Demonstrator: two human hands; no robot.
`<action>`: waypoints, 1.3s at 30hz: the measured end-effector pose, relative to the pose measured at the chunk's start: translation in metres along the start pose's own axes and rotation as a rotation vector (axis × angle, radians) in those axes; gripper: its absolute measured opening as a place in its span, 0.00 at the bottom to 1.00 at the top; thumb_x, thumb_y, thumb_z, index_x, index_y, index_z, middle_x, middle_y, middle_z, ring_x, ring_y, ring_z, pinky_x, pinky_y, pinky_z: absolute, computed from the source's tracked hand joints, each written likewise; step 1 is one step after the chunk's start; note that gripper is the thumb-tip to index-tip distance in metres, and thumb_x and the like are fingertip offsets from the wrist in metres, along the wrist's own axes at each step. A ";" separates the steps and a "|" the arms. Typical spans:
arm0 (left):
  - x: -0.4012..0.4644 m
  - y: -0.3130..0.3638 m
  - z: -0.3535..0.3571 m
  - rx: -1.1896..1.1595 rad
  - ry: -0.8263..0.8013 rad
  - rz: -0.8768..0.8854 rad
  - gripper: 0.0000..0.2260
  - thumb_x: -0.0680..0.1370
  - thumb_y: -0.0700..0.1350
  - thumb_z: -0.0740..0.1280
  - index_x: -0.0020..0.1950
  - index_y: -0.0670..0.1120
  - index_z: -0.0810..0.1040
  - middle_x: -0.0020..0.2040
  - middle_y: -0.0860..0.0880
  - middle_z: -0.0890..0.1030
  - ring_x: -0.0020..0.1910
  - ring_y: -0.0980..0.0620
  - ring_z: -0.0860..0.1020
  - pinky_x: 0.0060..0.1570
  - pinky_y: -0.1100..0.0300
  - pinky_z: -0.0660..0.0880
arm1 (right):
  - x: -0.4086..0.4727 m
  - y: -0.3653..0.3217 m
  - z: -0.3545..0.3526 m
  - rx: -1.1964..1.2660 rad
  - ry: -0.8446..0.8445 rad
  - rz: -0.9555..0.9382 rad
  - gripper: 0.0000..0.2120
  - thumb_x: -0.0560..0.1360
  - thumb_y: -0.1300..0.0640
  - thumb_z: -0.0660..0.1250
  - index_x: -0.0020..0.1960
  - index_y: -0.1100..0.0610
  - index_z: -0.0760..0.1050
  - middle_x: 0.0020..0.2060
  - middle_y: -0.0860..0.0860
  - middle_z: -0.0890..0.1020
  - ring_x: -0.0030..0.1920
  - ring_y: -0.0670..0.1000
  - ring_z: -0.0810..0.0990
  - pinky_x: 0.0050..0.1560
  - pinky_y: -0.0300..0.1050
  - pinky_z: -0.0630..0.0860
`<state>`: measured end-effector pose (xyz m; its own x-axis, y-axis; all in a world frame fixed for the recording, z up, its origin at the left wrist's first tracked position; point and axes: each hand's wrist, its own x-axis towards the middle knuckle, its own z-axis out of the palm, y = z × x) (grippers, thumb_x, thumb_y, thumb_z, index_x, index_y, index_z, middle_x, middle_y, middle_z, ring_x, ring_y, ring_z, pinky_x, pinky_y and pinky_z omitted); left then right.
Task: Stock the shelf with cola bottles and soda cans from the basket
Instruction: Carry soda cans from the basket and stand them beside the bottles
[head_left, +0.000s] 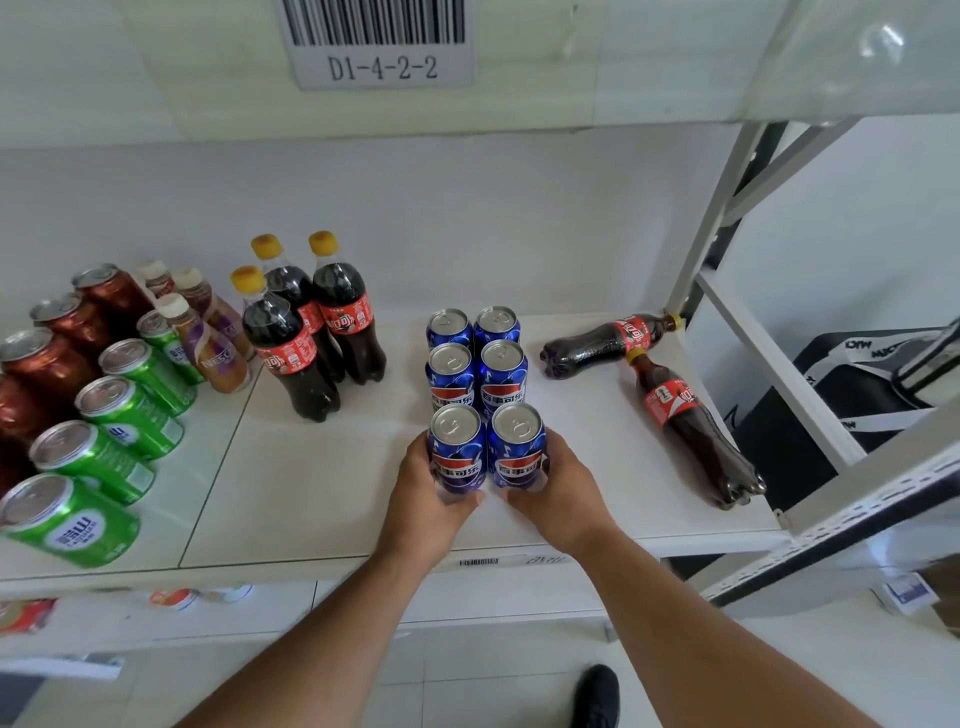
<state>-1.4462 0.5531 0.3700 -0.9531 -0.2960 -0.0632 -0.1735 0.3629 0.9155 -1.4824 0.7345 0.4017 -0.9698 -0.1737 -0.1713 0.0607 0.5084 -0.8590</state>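
Blue cans (475, 395) with red-white bands; dark cola bottles (317, 322), yellow caps, red labels; green cans (111, 431); white shelf (322, 499)

- I see a white wall (467, 218) behind the shelving, evenly lit, without hard shadows.
- The white shelf board (322, 488) shows a seam running front to back on its left part.
- An upper shelf (208, 78) spans the top of my view; its front edge carries a barcode label (382, 44) reading D1-4-2-2.
- A grey metal upright (711, 218) with diagonal braces closes the right end.
- Beyond it sits a black bag (852, 395) with white lettered straps.
- Below, I see a pale tiled floor (467, 670).
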 end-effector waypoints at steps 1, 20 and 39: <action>-0.003 -0.001 -0.001 0.012 -0.001 -0.002 0.37 0.71 0.39 0.81 0.74 0.57 0.69 0.66 0.60 0.77 0.64 0.61 0.77 0.64 0.60 0.75 | -0.003 0.000 0.001 -0.060 0.048 -0.009 0.32 0.74 0.54 0.78 0.74 0.49 0.70 0.63 0.43 0.79 0.58 0.44 0.75 0.60 0.39 0.72; 0.012 0.001 -0.004 0.031 0.016 -0.097 0.30 0.77 0.39 0.77 0.76 0.51 0.71 0.70 0.51 0.79 0.68 0.49 0.78 0.67 0.54 0.75 | 0.020 0.007 0.027 -0.185 0.216 0.052 0.15 0.75 0.50 0.76 0.59 0.51 0.79 0.51 0.47 0.85 0.48 0.49 0.82 0.55 0.48 0.83; 0.030 0.006 -0.012 0.092 -0.048 -0.140 0.29 0.77 0.41 0.77 0.75 0.53 0.71 0.66 0.54 0.80 0.64 0.49 0.81 0.63 0.53 0.79 | 0.033 0.001 0.029 -0.192 0.218 0.061 0.12 0.75 0.53 0.74 0.56 0.48 0.78 0.49 0.47 0.85 0.47 0.48 0.82 0.52 0.47 0.83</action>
<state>-1.4733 0.5359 0.3786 -0.9285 -0.3073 -0.2083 -0.3249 0.4014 0.8563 -1.5079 0.7044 0.3813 -0.9949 0.0372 -0.0941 0.0949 0.6664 -0.7396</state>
